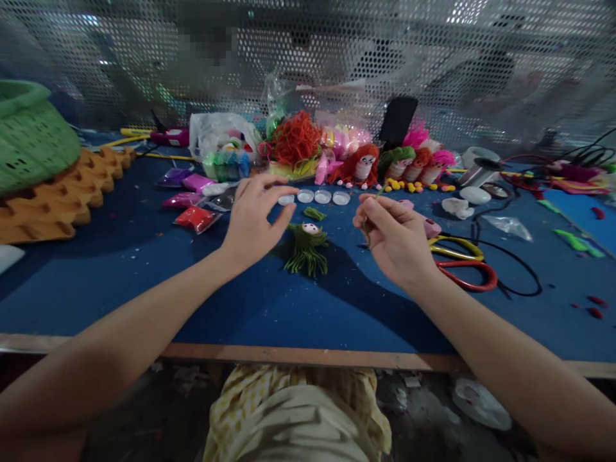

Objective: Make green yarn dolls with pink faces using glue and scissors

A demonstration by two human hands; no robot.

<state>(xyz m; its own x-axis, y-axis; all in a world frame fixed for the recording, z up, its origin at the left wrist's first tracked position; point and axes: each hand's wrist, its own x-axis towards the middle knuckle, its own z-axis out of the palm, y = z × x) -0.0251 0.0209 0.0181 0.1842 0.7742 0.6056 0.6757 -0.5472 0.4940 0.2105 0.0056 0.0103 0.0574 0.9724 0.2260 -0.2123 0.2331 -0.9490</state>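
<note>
A small doll's head with long green yarn hair [308, 250] lies on the blue table between my hands, its pale face upward. Just behind it is a short green yarn bundle [314, 213]. My left hand [257, 215] hovers to the left of the doll, thumb and fingers apart, with nothing between them. To the right, my right hand [397, 237] pinches a thin strand of green yarn [366, 231] that hangs down from its fingertips. Small clear round dishes [322, 197] form a row behind the doll.
Finished yarn-haired dolls [364, 168] and orange yarn [297, 138] line the back. Scissors with red and yellow handles [469, 276] lie beside my right wrist. Clay packets [196, 219] are at left, near a green basket [38, 138]. The wooden table edge [298, 356] runs in front.
</note>
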